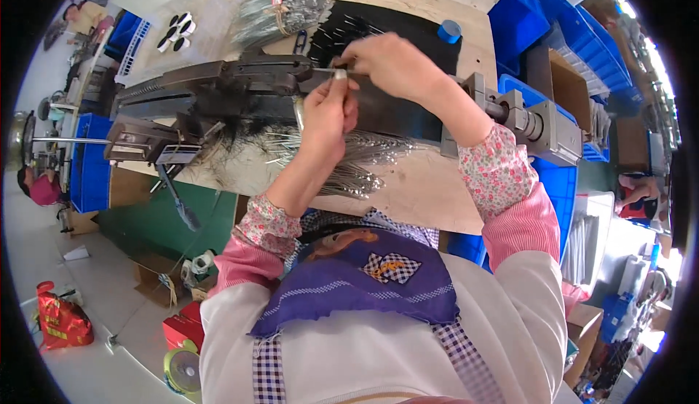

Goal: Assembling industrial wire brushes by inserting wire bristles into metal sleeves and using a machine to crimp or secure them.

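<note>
Over the bench my two hands meet at the right end of a dark metal machine [255, 75]. My left hand [328, 112] is closed, thumb up, its fingertips pinching around a thin metal rod [321, 70] beside the machine's end. Something pale covers that thumb's tip. My right hand [393, 61], slightly blurred, comes from the right with its fingers pinched together at the same spot; what they hold is too small to name. Below my left hand lies a loose heap of thin silvery wires [357, 163] with looped ends.
Behind my hands a black cloth [422, 40] carries small thin pieces and a blue round container [449, 32]. A tied wire bundle [284, 14] lies at the back. Black bristles [233, 131] litter the bench near a metal bracket [153, 140]. A cylindrical metal mechanism [520, 116] stands right, beside blue bins [517, 29].
</note>
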### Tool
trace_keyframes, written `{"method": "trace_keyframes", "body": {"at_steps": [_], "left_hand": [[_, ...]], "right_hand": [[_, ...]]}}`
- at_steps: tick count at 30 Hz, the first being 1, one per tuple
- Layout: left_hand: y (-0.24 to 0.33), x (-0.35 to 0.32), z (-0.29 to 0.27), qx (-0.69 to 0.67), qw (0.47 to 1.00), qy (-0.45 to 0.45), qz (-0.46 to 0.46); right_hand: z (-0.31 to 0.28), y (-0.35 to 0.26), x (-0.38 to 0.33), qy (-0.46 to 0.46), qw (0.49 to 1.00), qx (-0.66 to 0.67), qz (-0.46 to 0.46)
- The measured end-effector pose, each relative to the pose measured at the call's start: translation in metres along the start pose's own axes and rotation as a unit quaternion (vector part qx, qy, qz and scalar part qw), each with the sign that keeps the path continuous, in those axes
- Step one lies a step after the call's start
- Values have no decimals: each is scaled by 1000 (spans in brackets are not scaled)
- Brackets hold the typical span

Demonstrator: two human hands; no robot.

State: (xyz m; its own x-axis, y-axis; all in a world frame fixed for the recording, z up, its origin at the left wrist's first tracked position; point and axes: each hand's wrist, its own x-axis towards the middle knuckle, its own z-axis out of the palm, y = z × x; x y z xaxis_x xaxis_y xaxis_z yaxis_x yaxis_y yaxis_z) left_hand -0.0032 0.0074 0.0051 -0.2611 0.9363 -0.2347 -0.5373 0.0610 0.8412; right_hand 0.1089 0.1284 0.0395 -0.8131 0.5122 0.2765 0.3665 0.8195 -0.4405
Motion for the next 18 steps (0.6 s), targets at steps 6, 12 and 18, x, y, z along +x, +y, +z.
{"method": "trace_keyframes", "body": {"at_steps": [6, 12, 18], "left_hand": [[0, -2, 2, -26, 1000, 3, -11], [-5, 6, 0, -50, 996, -64, -37], [16, 2, 9, -386, 910, -112, -106]], "right_hand": [[-24, -6, -2, -109, 961, 222, 120], [-34, 3, 17, -185, 884, 369, 220], [-41, -6, 11, -84, 995, -50, -22]]}}
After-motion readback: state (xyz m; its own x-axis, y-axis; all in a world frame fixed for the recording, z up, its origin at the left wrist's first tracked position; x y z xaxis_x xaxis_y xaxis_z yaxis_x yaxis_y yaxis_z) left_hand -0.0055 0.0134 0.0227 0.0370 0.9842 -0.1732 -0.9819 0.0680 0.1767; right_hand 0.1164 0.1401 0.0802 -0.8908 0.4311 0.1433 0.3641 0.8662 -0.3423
